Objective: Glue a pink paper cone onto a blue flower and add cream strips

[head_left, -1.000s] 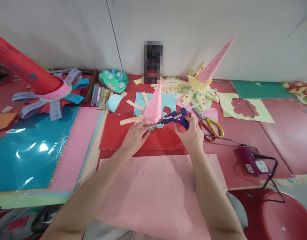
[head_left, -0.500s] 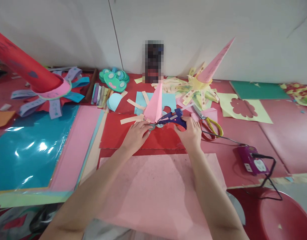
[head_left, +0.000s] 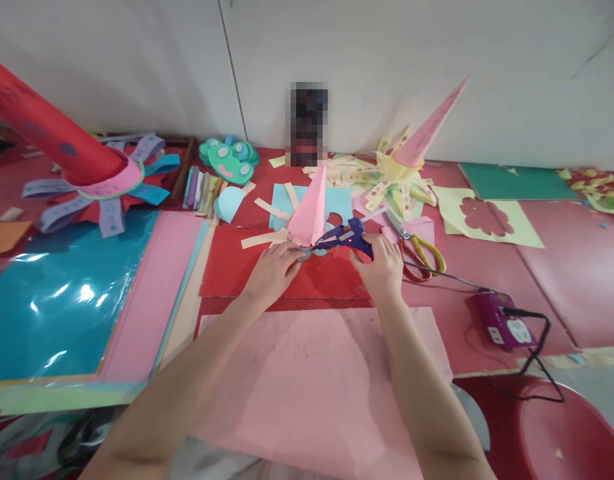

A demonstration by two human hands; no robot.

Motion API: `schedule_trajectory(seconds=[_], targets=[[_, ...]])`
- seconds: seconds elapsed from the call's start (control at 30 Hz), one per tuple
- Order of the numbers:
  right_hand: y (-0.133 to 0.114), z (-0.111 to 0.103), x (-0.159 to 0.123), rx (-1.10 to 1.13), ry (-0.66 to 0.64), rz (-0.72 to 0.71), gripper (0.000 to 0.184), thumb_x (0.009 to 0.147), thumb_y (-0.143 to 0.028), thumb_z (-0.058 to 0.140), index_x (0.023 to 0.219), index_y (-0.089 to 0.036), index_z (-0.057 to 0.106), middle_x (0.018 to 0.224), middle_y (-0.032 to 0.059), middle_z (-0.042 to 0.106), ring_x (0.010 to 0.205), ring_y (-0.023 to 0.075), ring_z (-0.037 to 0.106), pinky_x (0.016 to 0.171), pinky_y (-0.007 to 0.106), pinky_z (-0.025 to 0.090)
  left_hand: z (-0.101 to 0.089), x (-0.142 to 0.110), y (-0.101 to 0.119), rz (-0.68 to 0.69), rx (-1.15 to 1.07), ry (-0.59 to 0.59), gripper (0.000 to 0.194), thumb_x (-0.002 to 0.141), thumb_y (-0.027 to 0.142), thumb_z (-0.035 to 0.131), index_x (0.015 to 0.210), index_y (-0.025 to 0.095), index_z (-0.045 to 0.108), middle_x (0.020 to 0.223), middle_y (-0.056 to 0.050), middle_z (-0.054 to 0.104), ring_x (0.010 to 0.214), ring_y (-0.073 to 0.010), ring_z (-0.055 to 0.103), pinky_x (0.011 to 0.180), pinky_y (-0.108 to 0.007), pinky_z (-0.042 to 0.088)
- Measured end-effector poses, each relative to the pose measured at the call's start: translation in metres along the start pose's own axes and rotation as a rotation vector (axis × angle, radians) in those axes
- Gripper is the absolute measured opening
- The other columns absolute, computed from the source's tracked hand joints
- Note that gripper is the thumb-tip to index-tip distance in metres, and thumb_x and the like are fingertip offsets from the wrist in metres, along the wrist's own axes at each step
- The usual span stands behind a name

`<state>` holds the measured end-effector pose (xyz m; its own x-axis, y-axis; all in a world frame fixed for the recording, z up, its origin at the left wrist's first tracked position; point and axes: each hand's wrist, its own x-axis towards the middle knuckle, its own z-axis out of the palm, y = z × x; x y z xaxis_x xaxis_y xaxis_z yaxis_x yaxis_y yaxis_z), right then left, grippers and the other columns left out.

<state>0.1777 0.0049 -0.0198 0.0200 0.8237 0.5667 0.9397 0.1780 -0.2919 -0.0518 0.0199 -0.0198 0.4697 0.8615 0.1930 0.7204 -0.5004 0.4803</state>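
A blue hot glue gun (head_left: 347, 233) is gripped in my right hand (head_left: 381, 265), its nozzle pointing left at the foot of a pink paper cone (head_left: 309, 212). The fingers of my left hand (head_left: 275, 268) are closed on the edge of a light blue paper piece (head_left: 303, 254), right beside the nozzle tip. The cone stands upright, and cream paper strips (head_left: 265, 239) fan out from its base on the left. Beneath it lies red paper (head_left: 231, 267). Part of the blue piece is hidden by my fingers.
Right of the glue gun lie scissors (head_left: 423, 257). A cord runs to a purple power box (head_left: 504, 321). Behind stand a pink-and-yellow paper cone (head_left: 427, 133) and green frog cutouts (head_left: 230, 162). A red paper cylinder (head_left: 61, 133) leans at left; pink paper (head_left: 307, 373) lies in front.
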Motion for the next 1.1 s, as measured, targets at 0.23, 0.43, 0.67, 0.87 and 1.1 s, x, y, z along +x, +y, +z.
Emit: schedule_trajectory(seconds=[0.23,0.43,0.67,0.87,1.1], targets=[[0.000,-0.002,0.001,0.001,-0.007,-0.012,0.017,0.078,-0.023,0.053,0.095,-0.022,0.057,0.091,0.0067,0.069,0.088,0.0234,0.062,0.078,0.037,0.045,0.000,0.000,0.000,0.004,-0.007,-0.002,0.023,0.088,0.014,0.049,0.105,0.022,0.062,0.115,-0.004,0.059,0.109,-0.0208,0.054,0.098,-0.040,0.042],[-0.002,-0.004,0.002,-0.018,0.015,-0.021,0.017,0.079,-0.024,0.053,0.095,-0.022,0.058,0.092,0.0063,0.069,0.087,0.0230,0.062,0.077,0.037,0.043,0.000,0.000,-0.001,-0.001,-0.008,-0.001,0.023,0.089,0.016,0.048,0.105,0.023,0.062,0.115,-0.004,0.059,0.109,-0.0206,0.054,0.097,-0.039,0.043],[-0.001,-0.009,0.003,-0.053,0.030,-0.051,0.017,0.081,-0.024,0.054,0.096,-0.022,0.059,0.095,0.0059,0.070,0.087,0.0226,0.062,0.077,0.037,0.040,0.001,0.000,-0.001,0.004,0.007,0.007,0.024,0.088,0.014,0.048,0.105,0.022,0.063,0.114,-0.005,0.059,0.109,-0.0211,0.054,0.097,-0.040,0.042],[-0.001,-0.011,0.005,-0.053,-0.014,-0.020,0.016,0.081,-0.026,0.053,0.096,-0.024,0.059,0.097,0.0055,0.069,0.089,0.0226,0.062,0.081,0.038,0.040,0.000,0.000,0.000,-0.003,0.013,0.004,0.024,0.088,0.014,0.048,0.105,0.023,0.062,0.114,-0.005,0.059,0.109,-0.0211,0.054,0.096,-0.040,0.043],[0.005,-0.003,0.003,0.095,-0.004,0.246,0.037,0.072,-0.042,0.062,0.100,-0.020,0.057,0.097,0.0091,0.066,0.092,0.0247,0.060,0.080,0.039,0.043,-0.002,0.000,0.000,0.026,-0.007,0.014,0.021,0.089,0.016,0.049,0.105,0.022,0.061,0.114,-0.005,0.061,0.110,-0.0223,0.055,0.095,-0.041,0.044]])
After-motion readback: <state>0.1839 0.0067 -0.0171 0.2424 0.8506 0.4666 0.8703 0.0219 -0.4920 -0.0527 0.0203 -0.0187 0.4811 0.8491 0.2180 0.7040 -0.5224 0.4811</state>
